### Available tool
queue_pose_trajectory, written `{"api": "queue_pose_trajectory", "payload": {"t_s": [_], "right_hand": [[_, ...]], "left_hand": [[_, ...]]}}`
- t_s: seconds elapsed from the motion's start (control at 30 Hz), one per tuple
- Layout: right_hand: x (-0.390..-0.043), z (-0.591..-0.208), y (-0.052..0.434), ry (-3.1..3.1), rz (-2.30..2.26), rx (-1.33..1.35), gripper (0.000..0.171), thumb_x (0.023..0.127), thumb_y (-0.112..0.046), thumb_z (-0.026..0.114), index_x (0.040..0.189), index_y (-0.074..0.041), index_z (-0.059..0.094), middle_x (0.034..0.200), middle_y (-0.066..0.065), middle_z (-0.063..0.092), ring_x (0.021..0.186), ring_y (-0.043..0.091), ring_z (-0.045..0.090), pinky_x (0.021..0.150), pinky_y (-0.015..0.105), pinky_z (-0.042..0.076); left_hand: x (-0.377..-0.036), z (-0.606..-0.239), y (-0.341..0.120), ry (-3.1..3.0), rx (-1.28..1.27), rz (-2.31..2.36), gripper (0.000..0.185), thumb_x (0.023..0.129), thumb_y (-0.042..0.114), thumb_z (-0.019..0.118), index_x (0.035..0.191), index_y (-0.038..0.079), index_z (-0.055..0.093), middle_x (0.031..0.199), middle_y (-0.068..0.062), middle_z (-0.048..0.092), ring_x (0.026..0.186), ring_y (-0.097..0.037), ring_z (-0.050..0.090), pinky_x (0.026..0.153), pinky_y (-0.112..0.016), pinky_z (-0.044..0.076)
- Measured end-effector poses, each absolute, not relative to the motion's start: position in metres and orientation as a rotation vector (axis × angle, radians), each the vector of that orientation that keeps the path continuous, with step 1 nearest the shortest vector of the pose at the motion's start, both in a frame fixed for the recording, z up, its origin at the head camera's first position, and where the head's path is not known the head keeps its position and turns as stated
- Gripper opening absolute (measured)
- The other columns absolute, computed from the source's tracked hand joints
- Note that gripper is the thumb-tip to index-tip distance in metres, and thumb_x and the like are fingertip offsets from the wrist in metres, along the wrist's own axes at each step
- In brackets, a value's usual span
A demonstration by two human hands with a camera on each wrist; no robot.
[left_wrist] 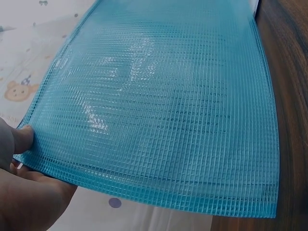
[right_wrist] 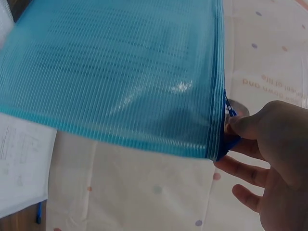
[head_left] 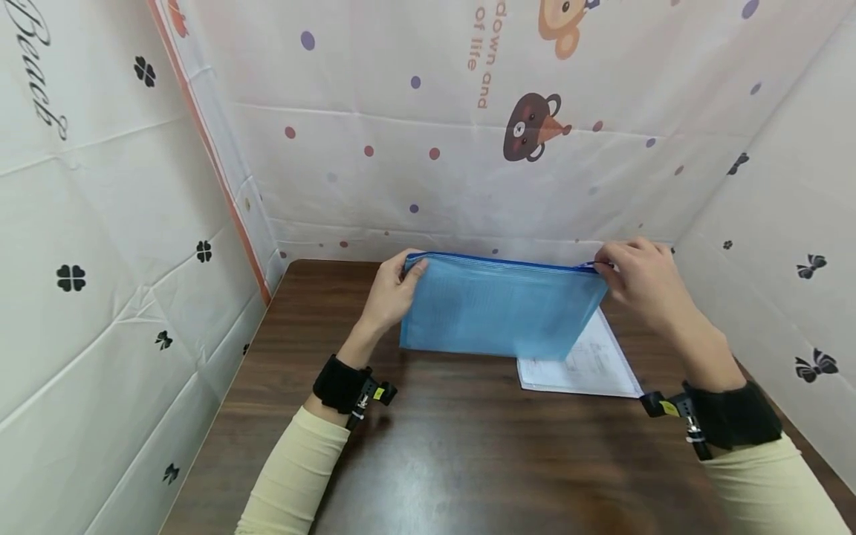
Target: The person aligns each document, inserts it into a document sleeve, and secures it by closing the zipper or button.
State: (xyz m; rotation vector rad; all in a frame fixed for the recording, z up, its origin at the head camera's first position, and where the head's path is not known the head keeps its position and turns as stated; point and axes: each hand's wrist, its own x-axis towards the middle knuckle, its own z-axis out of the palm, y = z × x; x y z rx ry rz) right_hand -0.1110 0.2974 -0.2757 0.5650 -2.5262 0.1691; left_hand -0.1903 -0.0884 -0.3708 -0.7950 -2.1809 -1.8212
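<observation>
**Ana:** Patterned cloth walls (head_left: 428,171) with dots and cartoon bears box in a dark wooden table (head_left: 468,446). What's over it?

**Ben:** A blue mesh zip pouch (head_left: 498,308), held up above the far half of the table, zipper edge on top, lower edge down near the wood. A printed paper sheet (head_left: 588,368) lies flat at about 4 o'clock from the pouch, partly tucked behind its lower right corner.

**Ana:** And the hands?

**Ben:** The left hand (head_left: 391,293) grips the pouch's top left corner at 9 o'clock, thumb on the near face and fingers curled behind. The right hand (head_left: 638,279) is at the top right corner at 3 o'clock, thumb and forefinger pinched on the zipper end; the right wrist view shows the other fingers loose and spread.

**Ana:** How would it handle?

**Ben:** Light and floppy, I'd judge. The left wrist view shows the face bowing in a curve, so it holds little shape of its own. The glossy mesh looks a bit slick. Faint print shows through, so there seem to be sheets inside, adding slight stiffness. The top corners beside the zipper tape look like the firmest places to grip.
</observation>
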Motion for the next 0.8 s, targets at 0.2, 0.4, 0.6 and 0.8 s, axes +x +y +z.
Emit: {"api": "queue_pose_trajectory", "payload": {"t_s": [0.2,0.4,0.6,0.8], "right_hand": [[-0.108,-0.279,0.307,-2.521,0.172,0.551,0.014,0.094,0.007,0.074,0.102,-0.003,0.068,0.101,0.020,0.075,0.107,0.044,0.059,0.097,0.071,0.037],[-0.102,-0.279,0.313,-2.521,0.188,0.502,0.012,0.096,0.007,0.072,0.105,0.000,0.068,0.101,0.023,0.074,0.110,0.046,0.057,0.095,0.070,0.036],[-0.097,-0.280,0.319,-2.527,0.190,0.457,0.012,0.097,0.006,0.072,0.105,0.000,0.066,0.100,0.024,0.073,0.112,0.048,0.056,0.094,0.070,0.036],[-0.097,-0.281,0.331,-2.529,0.167,0.443,0.009,0.097,0.005,0.071,0.102,-0.001,0.065,0.099,0.024,0.074,0.110,0.048,0.056,0.089,0.067,0.035]], "left_hand": [[-0.190,-0.371,-0.091,-2.189,-0.763,-1.836,0.024,0.114,0.023,0.051,0.121,0.006,0.067,0.079,-0.009,0.044,0.064,-0.023,0.039,0.061,-0.031,0.035],[-0.189,-0.367,-0.095,-2.174,-0.756,-1.871,0.025,0.114,0.024,0.051,0.123,0.006,0.067,0.082,-0.009,0.046,0.066,-0.023,0.040,0.062,-0.031,0.036],[-0.190,-0.368,-0.100,-2.170,-0.736,-1.885,0.027,0.114,0.027,0.050,0.123,0.007,0.066,0.083,-0.010,0.045,0.066,-0.023,0.040,0.062,-0.031,0.036],[-0.191,-0.368,-0.101,-2.154,-0.738,-1.889,0.028,0.114,0.027,0.050,0.124,0.007,0.067,0.082,-0.010,0.044,0.066,-0.024,0.039,0.063,-0.032,0.036]]}}
